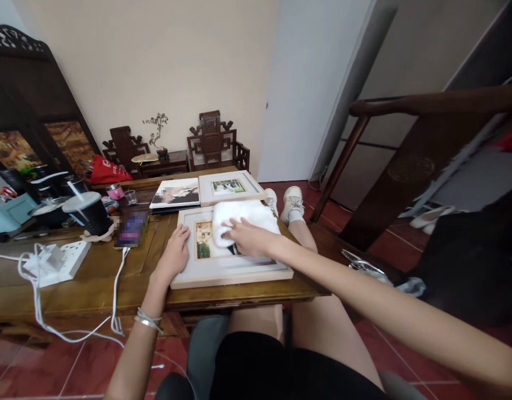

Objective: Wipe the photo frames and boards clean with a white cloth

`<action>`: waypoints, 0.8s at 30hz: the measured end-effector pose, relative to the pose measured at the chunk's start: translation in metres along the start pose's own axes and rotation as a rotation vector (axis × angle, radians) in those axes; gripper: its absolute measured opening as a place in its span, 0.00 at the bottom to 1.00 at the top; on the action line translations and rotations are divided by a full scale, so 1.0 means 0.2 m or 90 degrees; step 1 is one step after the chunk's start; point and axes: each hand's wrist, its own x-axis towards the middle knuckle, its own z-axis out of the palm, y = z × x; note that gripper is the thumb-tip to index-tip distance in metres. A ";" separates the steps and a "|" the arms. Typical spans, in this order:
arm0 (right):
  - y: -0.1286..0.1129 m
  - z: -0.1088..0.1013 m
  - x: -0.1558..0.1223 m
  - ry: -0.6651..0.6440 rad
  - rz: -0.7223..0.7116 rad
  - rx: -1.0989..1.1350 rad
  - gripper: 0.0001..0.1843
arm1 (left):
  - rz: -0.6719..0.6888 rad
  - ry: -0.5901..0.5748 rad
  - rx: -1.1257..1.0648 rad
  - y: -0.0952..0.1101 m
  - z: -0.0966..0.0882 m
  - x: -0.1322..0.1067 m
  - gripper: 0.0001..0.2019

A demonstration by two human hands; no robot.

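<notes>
White cloth (pixel 249 211) under right hand (pixel 248 236) — fingers spread, picture frame (pixel 234 271) beneath, left hand (pixel 177 249) unclenched upon it

A cream wall (pixel 176 55), evenly lit, met a pale door (pixel 314 78). Before the wall stood two carved chairs (pixel 209 139), a stand (pixel 174 162) with a bonsai (pixel 160 120) between them. A dark screen (pixel 28 91) rose at left, a nearer chair (pixel 409 166) at right. The red-tiled floor (pixel 84 369) spread beneath the brown worktop (pixel 83 291).

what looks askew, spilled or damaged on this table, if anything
Nothing looks spilled. The slack white cables look untidy, drooping past the front edge of the brown wooden table. The pale wooden picture frame shows no clear damage, though the fluffy white cloth hides part of it.
</notes>
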 end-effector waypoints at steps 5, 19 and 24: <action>-0.18 -0.23 -0.25 -0.178 -0.076 0.096 0.24 | -0.004 0.005 0.001 0.00 0.01 -0.01 0.25; 0.09 0.11 0.19 0.084 -0.054 -0.024 0.33 | -0.010 -0.009 -0.009 0.04 -0.02 -0.02 0.25; 0.05 0.08 0.20 0.064 -0.041 -0.018 0.33 | -0.014 -0.007 -0.014 0.02 0.00 -0.02 0.25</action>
